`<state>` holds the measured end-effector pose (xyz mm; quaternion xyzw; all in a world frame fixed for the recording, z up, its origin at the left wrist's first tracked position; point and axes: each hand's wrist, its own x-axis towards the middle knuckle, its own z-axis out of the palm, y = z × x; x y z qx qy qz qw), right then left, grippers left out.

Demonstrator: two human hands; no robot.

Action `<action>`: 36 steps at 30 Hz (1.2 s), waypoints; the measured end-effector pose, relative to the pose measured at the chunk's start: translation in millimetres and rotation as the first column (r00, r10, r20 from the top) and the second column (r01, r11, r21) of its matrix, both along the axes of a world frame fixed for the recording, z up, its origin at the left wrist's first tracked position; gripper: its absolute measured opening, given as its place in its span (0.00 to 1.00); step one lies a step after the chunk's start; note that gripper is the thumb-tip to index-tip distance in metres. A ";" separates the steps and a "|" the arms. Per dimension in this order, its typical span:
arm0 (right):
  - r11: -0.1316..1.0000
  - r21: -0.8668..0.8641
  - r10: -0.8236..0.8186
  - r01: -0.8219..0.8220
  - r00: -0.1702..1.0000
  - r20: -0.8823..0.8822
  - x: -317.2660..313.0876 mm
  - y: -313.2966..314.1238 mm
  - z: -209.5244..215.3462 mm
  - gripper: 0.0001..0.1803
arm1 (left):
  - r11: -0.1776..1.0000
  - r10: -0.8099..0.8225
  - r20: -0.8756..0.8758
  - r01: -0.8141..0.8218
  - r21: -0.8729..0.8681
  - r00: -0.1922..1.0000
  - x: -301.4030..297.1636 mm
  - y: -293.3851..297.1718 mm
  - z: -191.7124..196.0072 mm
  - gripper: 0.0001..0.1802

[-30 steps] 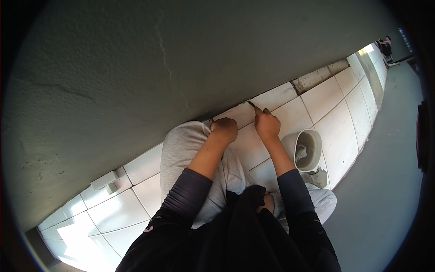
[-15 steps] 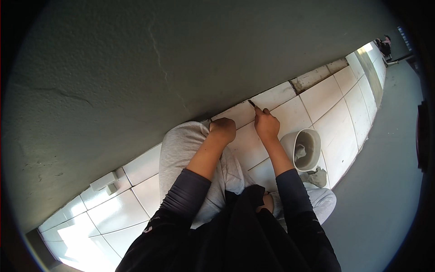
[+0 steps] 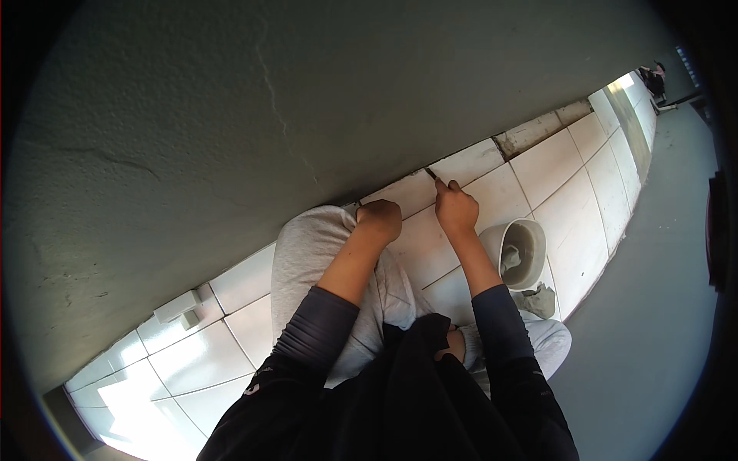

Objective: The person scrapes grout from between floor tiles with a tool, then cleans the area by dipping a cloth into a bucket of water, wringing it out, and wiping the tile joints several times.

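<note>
Seen from the head camera, a person is pictured crouched over a strip of white floor tiles (image 3: 530,165) laid along the foot of a grey plastered wall (image 3: 254,115). The right hand (image 3: 455,209) is closed around a thin dark tool (image 3: 431,174), whose tip is set at the joint between two tiles, close to the wall's base; the fingers are curled tightly about the handle, so little of it is shown. The left hand (image 3: 380,220) is held as a loose fist just beside the right, resting at the bent knee of the light grey trousers (image 3: 311,246) (whether anything is gripped inside it cannot be told). Both forearms are bare below dark sleeves (image 3: 319,330) pushed up toward the elbows.

A pale round bucket (image 3: 516,253) is seen standing on the tiles just right of the right forearm, with a crumpled rag (image 3: 540,301) lying against its near side. A small whitish block (image 3: 178,306) is seen on the tiles at the lower left, near the wall. Bare grey floor (image 3: 653,307) is shown to the right of the tiled strip, and one unfinished, mortar-coloured gap (image 3: 529,132) is visible further along the row.
</note>
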<state>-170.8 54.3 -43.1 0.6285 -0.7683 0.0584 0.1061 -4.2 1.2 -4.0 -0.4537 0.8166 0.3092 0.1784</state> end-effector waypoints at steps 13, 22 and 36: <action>0.992 -0.007 0.124 -0.124 0.992 -0.024 7.1 7.0 -6.1 0.14 | 1.000 -0.011 0.003 0.011 0.020 1.000 0.5 -0.5 1.5 0.12; 1.000 0.009 0.016 -0.016 0.999 -0.028 0.1 4.7 -2.7 0.14 | 0.999 -0.038 0.051 0.038 0.011 0.998 -2.4 -0.3 3.1 0.12; 0.999 -0.016 0.049 -0.048 0.998 0.032 2.4 2.7 -3.3 0.14 | 1.000 -0.007 -0.019 0.007 -0.003 1.000 -0.3 0.7 0.0 0.12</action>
